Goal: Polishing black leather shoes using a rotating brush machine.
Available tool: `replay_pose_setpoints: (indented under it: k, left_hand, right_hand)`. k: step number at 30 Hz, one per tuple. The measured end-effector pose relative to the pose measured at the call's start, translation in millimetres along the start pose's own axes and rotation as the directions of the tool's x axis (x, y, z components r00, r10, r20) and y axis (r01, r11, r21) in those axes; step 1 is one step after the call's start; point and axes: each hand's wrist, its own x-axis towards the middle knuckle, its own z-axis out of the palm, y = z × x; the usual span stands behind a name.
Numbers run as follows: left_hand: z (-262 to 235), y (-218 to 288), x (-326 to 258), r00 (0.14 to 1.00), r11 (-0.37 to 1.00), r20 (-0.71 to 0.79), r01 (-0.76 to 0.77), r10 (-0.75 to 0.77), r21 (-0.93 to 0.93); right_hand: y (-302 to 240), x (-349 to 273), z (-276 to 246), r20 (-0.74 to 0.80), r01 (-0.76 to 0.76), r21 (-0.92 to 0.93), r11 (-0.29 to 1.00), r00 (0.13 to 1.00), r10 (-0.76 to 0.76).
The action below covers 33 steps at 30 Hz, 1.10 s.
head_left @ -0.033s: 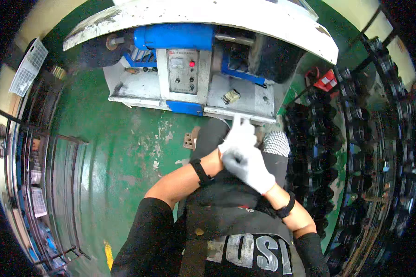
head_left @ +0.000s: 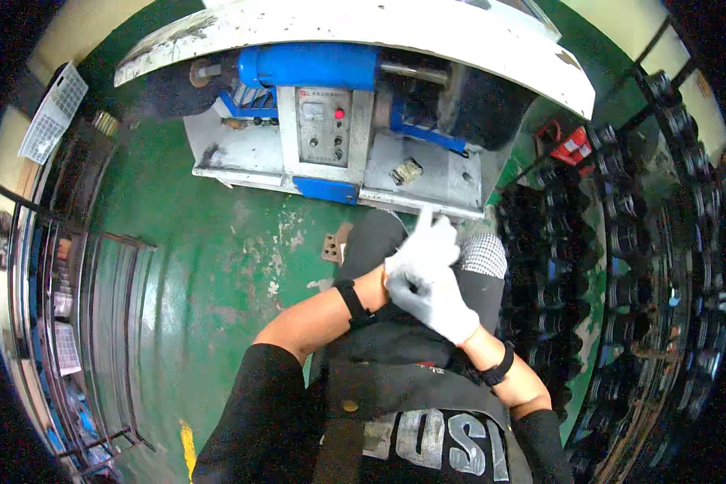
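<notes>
My left hand [head_left: 429, 242], in a white work glove, is held out over my lap with at least some of its fingers stretched apart. Below it, my right hand [head_left: 436, 302], gloved in white too, has its fingers curled at the cuff and lower palm of the left glove [head_left: 402, 263]. The thumb and fingers of that hand form a ring with a dark gap. Both hands meet above my dark apron [head_left: 403, 347]. Black bands circle my two wrists.
Ahead stands a white and blue machine with a control panel [head_left: 324, 129] and a blue motor housing [head_left: 308, 66]. A crumpled pale item [head_left: 406, 170] lies on its right tray [head_left: 444, 181]. Racks of black round parts [head_left: 557, 266] line the right; a metal rack [head_left: 113, 323] stands left.
My left hand's fingers have shifted slightly to the right and look more spread. The right hand stays at the left glove's cuff. The whole view has shifted a little.
</notes>
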Motion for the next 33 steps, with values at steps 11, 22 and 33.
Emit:
replay_pose_setpoints:
  k: [11,22,33]
  left_hand:
    - [44,-128,-45,0.878,0.878,-0.014,0.476,-0.478,-0.054]
    - [162,-361,-147,-0.197,-0.15,0.012,0.703,-0.98,-0.695]
    - [150,-389,-114,-0.484,-0.233,-0.066,0.53,-0.872,-0.815]
  right_hand:
    - [53,25,-26,0.042,-0.171,0.079,0.982,0.985,0.168]
    - [163,-44,-54,-0.373,-0.52,-0.156,0.84,0.818,0.437]
    - [175,-22,-39,-0.449,-0.573,-0.203,0.794,0.775,0.445]
